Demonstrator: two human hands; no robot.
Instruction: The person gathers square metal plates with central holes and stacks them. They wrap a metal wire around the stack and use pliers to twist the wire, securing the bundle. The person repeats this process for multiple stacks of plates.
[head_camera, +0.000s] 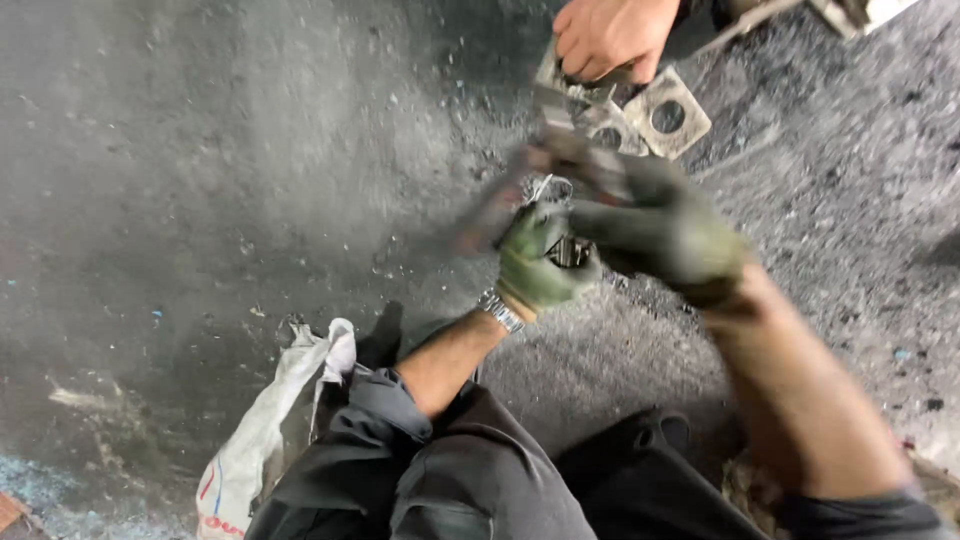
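Fingers on your left hand (535, 262) are curled tight in the green glove, closed round a small dark metal part (568, 251) that sits just under the knuckles, w/ a bit of bright wire or clip (545, 186) poking up above it. Your right hand (665, 228), also gloved, lies over the top from the right; its fingers stretch toward the left hand and seem to bear on a blurred reddish-brown tool or bar (500, 205) that slants down to the left, but motion blur means you can't tell if that hand is clamped on it or just pressing. So the part is in your left fist, held above the gritty dark floor (200, 180), betw. your knees. To do this bit well, I'd judge: keep the left wrist braced on your thigh so the part doesn't twist, work the right hand in short strokes rather than big swings, and keep the fingertips of the holding hand clear of whatever the tool bites on. Another person's bare hand (610, 35) is busy at the top on a pile of square metal plates (665, 115) w/ round holes, close ahead of your hands, so mind your reach fwd. A white sack (265, 420) lies by your left leg, well apart from the work.
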